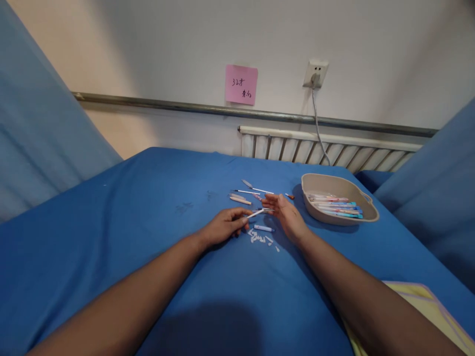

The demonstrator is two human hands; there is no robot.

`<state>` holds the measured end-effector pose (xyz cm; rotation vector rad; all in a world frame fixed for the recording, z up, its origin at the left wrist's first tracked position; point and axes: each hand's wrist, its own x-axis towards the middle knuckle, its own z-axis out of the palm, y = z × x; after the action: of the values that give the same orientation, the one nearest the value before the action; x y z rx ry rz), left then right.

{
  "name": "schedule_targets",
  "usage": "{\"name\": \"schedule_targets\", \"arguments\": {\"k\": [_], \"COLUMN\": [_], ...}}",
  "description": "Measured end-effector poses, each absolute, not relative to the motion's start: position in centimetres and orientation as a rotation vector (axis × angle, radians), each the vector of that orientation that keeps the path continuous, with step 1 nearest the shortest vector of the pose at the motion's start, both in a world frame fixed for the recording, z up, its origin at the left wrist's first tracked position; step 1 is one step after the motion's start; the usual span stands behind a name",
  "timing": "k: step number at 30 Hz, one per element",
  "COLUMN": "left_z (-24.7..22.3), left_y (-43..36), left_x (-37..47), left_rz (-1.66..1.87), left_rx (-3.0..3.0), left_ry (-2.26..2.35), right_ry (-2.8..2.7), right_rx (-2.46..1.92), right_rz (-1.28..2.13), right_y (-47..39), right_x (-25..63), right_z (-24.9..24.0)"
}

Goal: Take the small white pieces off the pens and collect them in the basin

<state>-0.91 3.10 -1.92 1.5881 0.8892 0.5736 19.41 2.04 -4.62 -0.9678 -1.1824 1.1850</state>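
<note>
Blue fabric curtain (40,113): hangs in folds at far left, beside a pale wall (166,49) crossed by a grey metal rail (156,103).
Blue cloth-covered surface (111,198): spreads beneath a person's bare forearms.
Left hand (224,225): thumb and fingers pinched on one end of a slim white rod (256,213).
Slim white rod: slants between the two hands, its far end reaching the right fingers.
Pale peach pen barrels (240,200): lie beyond the left hand, near thin white refills (262,191).
Pink square paper note (241,84): fixed to the wall, bearing dark handwriting.
Small white scraps (255,237): scattered just beside a white-and-blue tube (263,228).
Right hand (288,217): fingers extended leftward; whether they clasp the rod cannot be told.
White wall socket (315,71): holds a plug, its cord dropping past a white radiator (352,141).
Beige oval basket (309,200): contains multicoloured pens (336,205).
Yellow lilac-edged cloth (419,296): partly covered by the right forearm.
</note>
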Motion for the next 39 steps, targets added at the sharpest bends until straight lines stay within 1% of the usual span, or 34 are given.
{"name": "schedule_targets", "arguments": {"k": [5, 10, 13, 18, 24, 28, 34, 39], "left_z": [-2.1, -2.5, -2.5, -2.3, -2.5, -2.4, -2.2, -2.0], "left_y": [4.3, 5.0, 5.0, 4.9, 4.7, 4.3, 4.2, 4.2], "left_x": [-1.7, -2.1, -2.1, -2.1, -1.9, -1.8, -1.9, -2.2], "left_rz": [0.735, 0.821, 0.828, 0.791, 0.759, 0.746, 0.775, 0.722], "left_rx": [1.434, 1.347, 1.327, 1.352, 1.476, 1.728, 1.959, 2.153], "left_ry": [0.932, 0.922, 0.921, 0.932, 0.986, 1.019, 1.027, 1.038], "right_ry": [-1.05, -1.085, -1.347, -2.038, -2.262, -2.306, -2.021, -1.992], "right_rx": [-1.151, -1.228, -1.309, -1.396, -1.548, -1.56, -1.384, -1.241], "right_rz": [0.928, 0.78, 0.659, 0.337, 0.108, 0.086, 0.364, 0.402], "right_y": [3.4, 4.8, 4.6, 3.0, 1.9, 1.7, 2.6, 3.1], "right_x": [21.5, 22.6, 22.3, 20.9, 20.4, 20.4, 20.9, 21.5], "right_z": [-4.4, -6.0, -6.6, -5.8, -4.2, -4.4, -5.5, -5.8]}}
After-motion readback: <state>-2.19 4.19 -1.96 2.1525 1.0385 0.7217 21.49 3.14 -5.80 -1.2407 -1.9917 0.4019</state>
